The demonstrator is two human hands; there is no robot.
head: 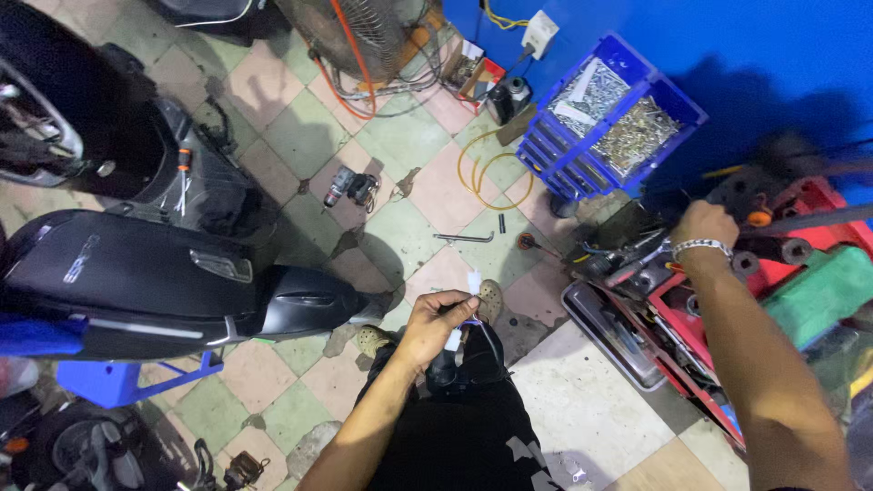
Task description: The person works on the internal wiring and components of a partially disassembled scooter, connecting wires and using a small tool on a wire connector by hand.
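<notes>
I'm in a scooter repair workshop, black scooter (173,282) parked on worn checkered floor tiles (400,136), blue parts bins (611,118) full of screws, red toolbox (727,309) open, cordless drill (350,188), hex key (464,238) lying loose

a small white plastic connector (472,281) sticks up from the left hand (435,320), pinched near its lower end, with dark cable (491,341) trailing down below the fist. the right hand (705,227), a silver chain bracelet (700,246) on its wrist, reaches into the red tool tray (673,300) among dark, cluttered tools (627,264); what it touches is unclear.
</notes>
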